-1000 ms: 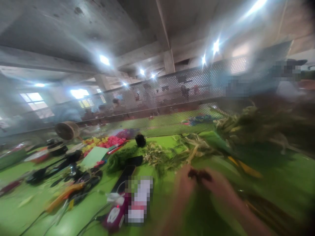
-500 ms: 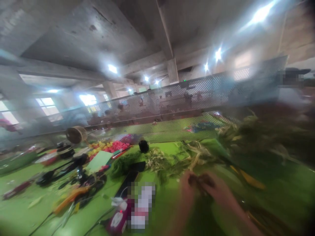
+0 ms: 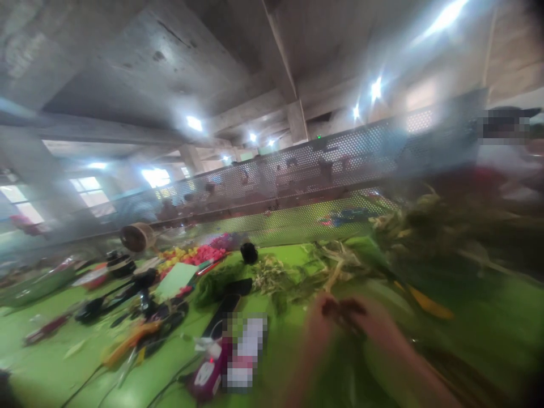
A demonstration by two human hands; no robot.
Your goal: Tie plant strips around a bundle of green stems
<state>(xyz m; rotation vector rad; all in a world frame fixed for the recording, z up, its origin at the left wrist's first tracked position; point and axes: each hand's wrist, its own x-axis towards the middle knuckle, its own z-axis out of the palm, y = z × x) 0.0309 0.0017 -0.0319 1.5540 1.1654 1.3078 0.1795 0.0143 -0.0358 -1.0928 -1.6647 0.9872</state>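
My left hand and my right hand are close together low over the green table, right of the middle. Both are closed, with fingertips nearly meeting. A pale, yellowish plant stem with thin leaves runs up and away from the fingers; its lower end is hidden in them. Blur hides the finger detail. Just beyond lies a loose bunch of green and cream foliage. To the right of my hands rests a flat yellow-orange object.
Left of my hands are a purple device with a red light, a corded orange-handled glue gun and pink and yellow petals. A perforated metal screen crosses behind. Dark foliage is piled right. A person in a cap is far right.
The camera view has tilted slightly, so objects on the left appear a little further right. My hands stay together at the stem, with only a small shift.
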